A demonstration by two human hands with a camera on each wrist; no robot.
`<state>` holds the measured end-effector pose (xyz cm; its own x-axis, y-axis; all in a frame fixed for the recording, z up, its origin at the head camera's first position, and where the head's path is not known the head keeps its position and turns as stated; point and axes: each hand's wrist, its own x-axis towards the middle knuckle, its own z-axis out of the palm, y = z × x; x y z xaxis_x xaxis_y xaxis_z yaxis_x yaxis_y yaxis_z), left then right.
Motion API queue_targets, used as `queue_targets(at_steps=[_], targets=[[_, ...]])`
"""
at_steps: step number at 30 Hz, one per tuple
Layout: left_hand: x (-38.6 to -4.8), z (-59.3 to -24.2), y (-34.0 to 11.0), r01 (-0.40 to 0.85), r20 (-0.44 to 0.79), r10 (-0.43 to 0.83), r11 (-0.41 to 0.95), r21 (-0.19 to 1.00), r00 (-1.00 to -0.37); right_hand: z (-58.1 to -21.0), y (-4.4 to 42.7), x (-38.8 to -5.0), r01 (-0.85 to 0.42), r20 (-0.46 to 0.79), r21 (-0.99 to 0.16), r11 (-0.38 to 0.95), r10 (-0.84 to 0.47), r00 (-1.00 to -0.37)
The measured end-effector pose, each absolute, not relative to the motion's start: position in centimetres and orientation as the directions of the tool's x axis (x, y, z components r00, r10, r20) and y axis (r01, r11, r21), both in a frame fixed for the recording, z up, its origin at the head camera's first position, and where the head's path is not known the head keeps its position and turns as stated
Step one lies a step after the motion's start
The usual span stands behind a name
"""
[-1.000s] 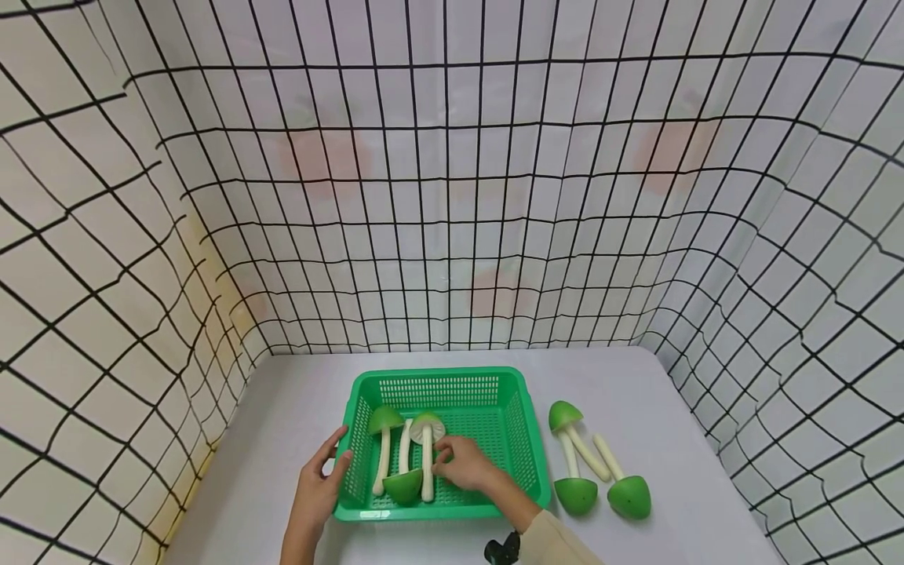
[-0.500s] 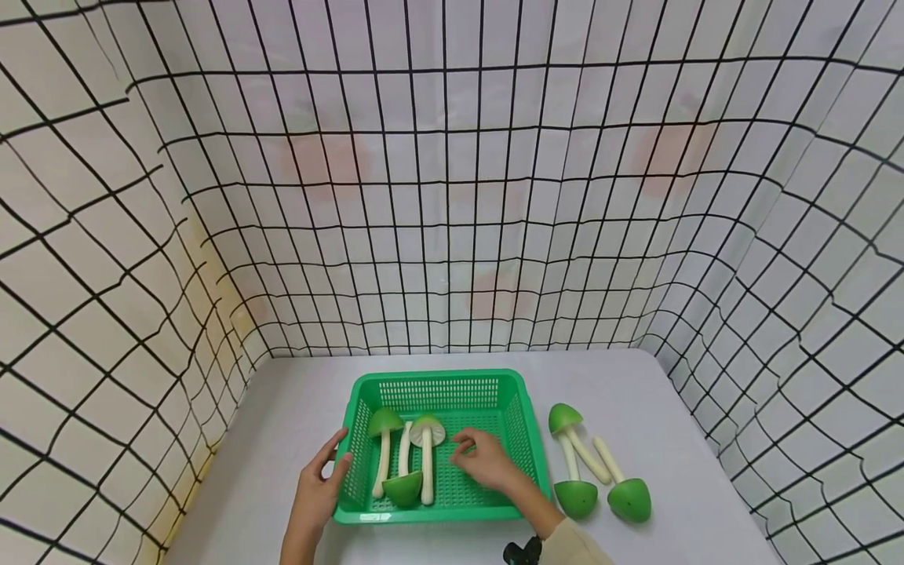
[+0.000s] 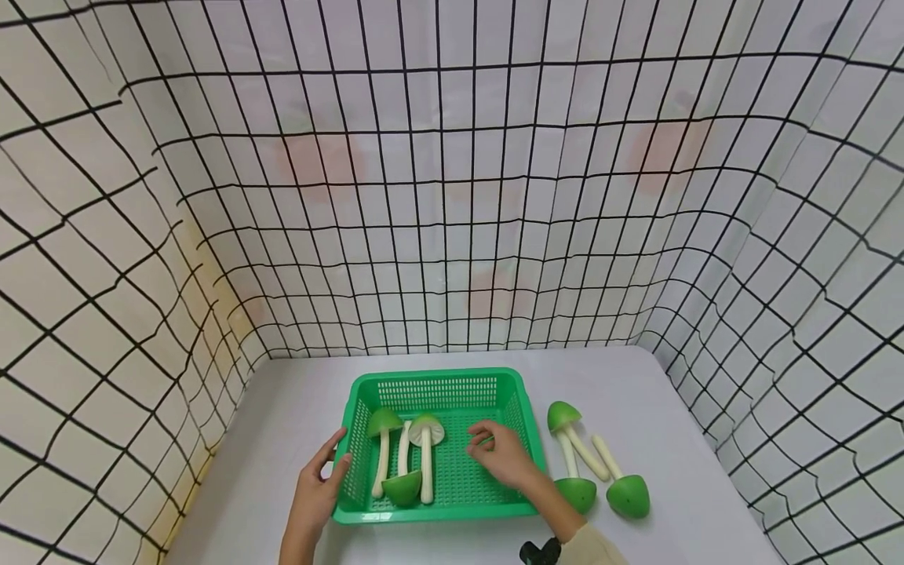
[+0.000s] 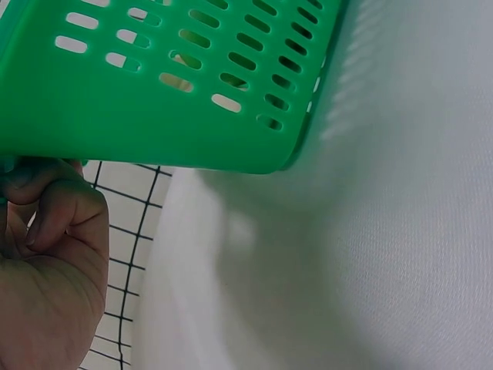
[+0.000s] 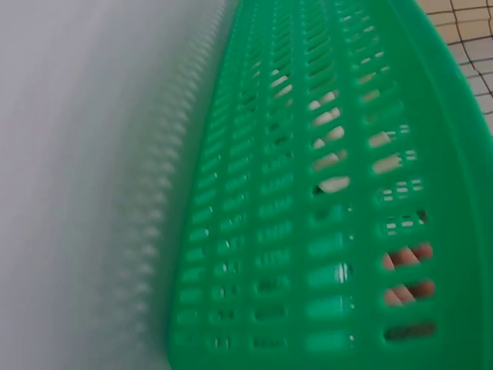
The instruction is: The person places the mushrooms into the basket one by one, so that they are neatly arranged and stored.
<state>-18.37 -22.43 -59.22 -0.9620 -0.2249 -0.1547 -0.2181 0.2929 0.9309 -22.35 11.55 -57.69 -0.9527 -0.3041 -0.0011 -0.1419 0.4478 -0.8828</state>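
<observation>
Plainly, in the head view, the left hand (image 3: pixel 319 486) is at the left rim of a green basket (image 3: pixel 438 516), its thumb and curled fingers holding the edge. The right hand (image 3: pixel 503 455) hangs over the right half of the basket, fingers loosely bent and grasping nothing.

In the left half lie three green-capped toy mushrooms: the left mushroom (image 3: pixel 384 422) and the right mushroom (image 3: pixel 427 463) have their caps at the far end, while the middle mushroom (image 3: pixel 402 488) has its cap toward the person. Three more mushrooms (image 3: pixel 628 496) lie on the white table (image 3: pixel 297 392) just beside the basket's right side. Behind stands a white backdrop (image 3: pixel 459 235) with a black grid.

In the left wrist view, fingers curl up to the basket's rim beside the slotted wall.

In the right wrist view, a long slotted wall fills much of the frame; pale parts and bits of fingers show through the slots. The hand's grip cannot be told there.
</observation>
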Motion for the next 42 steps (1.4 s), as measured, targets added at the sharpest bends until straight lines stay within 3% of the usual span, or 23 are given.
queue_targets(at_steps=[11,27,42], targets=[[-18.3,-59.3,-22.2,-0.215,-0.154,-0.221,0.285,0.934,-0.963,-55.5,13.8,-21.4,-0.133,0.015,-0.889,0.437,-0.262,-0.965],[-18.4,-59.4,-22.4,-0.212,-0.145,-0.23,0.305,0.928,-0.962,-54.6,21.7,-21.7,-0.094,0.096,-0.888,0.451,-0.02,-0.995],[-18.4,-59.3,-22.4,-0.202,-0.137,-0.225,0.298,0.933,-0.965,-55.8,28.0,-21.4,-0.031,0.11,-0.76,0.649,0.083,-0.99]])
